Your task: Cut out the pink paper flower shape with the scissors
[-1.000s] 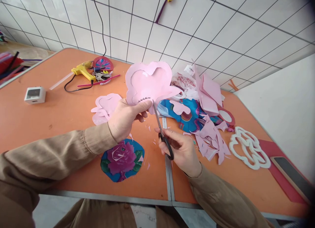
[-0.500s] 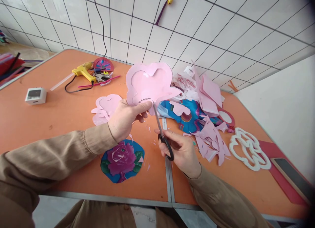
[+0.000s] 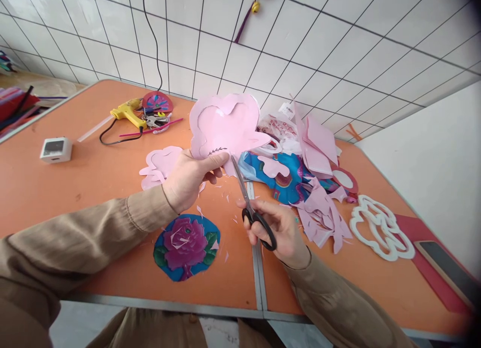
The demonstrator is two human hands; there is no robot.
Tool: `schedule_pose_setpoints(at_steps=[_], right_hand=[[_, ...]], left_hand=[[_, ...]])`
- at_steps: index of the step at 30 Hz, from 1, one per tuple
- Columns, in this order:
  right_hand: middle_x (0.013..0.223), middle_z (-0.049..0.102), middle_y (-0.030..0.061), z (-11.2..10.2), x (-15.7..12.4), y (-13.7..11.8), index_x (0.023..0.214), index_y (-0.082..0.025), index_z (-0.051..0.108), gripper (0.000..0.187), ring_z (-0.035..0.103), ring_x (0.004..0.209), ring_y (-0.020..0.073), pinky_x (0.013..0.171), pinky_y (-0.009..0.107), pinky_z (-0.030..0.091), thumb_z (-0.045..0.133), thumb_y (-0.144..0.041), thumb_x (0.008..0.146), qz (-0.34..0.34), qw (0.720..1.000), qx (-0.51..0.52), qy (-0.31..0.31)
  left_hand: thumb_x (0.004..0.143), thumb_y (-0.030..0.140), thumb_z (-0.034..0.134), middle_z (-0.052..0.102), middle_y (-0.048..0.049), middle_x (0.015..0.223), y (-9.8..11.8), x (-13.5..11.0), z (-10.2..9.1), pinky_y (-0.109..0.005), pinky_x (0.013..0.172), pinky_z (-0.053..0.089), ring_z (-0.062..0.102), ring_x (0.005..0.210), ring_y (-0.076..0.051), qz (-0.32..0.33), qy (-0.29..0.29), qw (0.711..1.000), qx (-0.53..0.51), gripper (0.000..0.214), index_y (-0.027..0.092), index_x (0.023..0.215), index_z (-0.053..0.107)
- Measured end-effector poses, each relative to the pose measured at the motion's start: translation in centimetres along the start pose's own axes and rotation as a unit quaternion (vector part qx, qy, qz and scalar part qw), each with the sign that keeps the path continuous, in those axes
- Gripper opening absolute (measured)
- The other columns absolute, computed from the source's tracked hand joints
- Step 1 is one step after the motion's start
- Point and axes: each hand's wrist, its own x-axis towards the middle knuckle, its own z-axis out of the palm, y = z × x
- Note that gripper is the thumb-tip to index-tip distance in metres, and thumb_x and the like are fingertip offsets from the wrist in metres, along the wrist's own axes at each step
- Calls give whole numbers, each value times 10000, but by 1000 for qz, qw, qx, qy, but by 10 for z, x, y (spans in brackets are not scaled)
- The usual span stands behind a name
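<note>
My left hand (image 3: pixel 191 175) pinches the lower edge of a pink paper cutout (image 3: pixel 229 127), thumb on top beside a small dark leaf-sprig print. The cutout has a wavy outline and is held up off the table. In my right hand (image 3: pixel 280 230) are scissors (image 3: pixel 246 198) with black handles, fingers through the loops. Their blade tips meet the cutout's lower edge, close to my left thumb. Below my hands lies a blue cloth piece with a purple rose (image 3: pixel 186 245), small pink snippets on it. Left of the cutout, a smaller pink paper shape (image 3: pixel 160 165) rests on the table.
Pink paper scraps (image 3: pixel 325 215), folded pink sheets (image 3: pixel 319 142) and blue patterned cloth (image 3: pixel 289 175) pile up at right. White cloud-shaped frames (image 3: pixel 381 228) and a phone (image 3: pixel 447 270) lie further right. A yellow glue gun (image 3: pixel 130 112) and white box (image 3: pixel 56 149) stand at left on the orange table (image 3: pixel 124 268).
The scissors' handles have spread apart, the lower loop swinging right and down. The cutout has shifted slightly left; the camera view has tilted a little.
</note>
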Motion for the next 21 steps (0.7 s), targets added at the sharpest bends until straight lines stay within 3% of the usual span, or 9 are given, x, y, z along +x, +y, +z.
schedule_pose_setpoints(at_steps=[4, 9, 13, 18, 21], right_hand=[[697, 586, 8, -3, -2, 6, 1031, -167, 737, 546, 545, 433, 97, 425, 254, 455, 753, -635, 750, 25, 998, 54, -12], [653, 605, 1, -7, -5, 10, 1059, -176, 723, 507, 539, 418, 97, 422, 247, 434, 736, -605, 788, 6, 996, 74, -45], [675, 629, 6, -6, -4, 10, 1058, -188, 709, 498, 557, 408, 108, 402, 255, 444, 756, -591, 769, -34, 996, 80, -4], [705, 666, 6, -5, 6, 16, 1083, -194, 672, 402, 641, 541, 161, 526, 314, 550, 754, -436, 773, -40, 985, -112, 126], [738, 693, 13, -7, 12, 23, 1040, -195, 662, 297, 671, 613, 173, 565, 301, 551, 721, -272, 759, -16, 946, -300, 125]], left_hand=[[700, 264, 795, 582, -11, 582, 1, 1, 0, -218, 439, 354, 507, 517, -88, -5, -11, 1000, -29, 200, 133, 628, 661], [680, 263, 823, 578, -3, 576, 0, 3, -2, -200, 450, 365, 506, 512, -74, -17, -18, 998, -58, 229, 115, 643, 652], [650, 302, 858, 582, -2, 565, 0, 7, -4, -203, 452, 358, 507, 514, -76, -19, -28, 997, -73, 278, 111, 662, 657], [624, 315, 877, 571, 7, 543, 2, 12, -7, -201, 453, 348, 487, 500, -69, -16, -19, 995, -94, 311, 113, 659, 643], [611, 302, 886, 568, 13, 542, 4, 13, -8, -199, 456, 354, 488, 503, -68, -11, -6, 994, -107, 317, 113, 669, 639]])
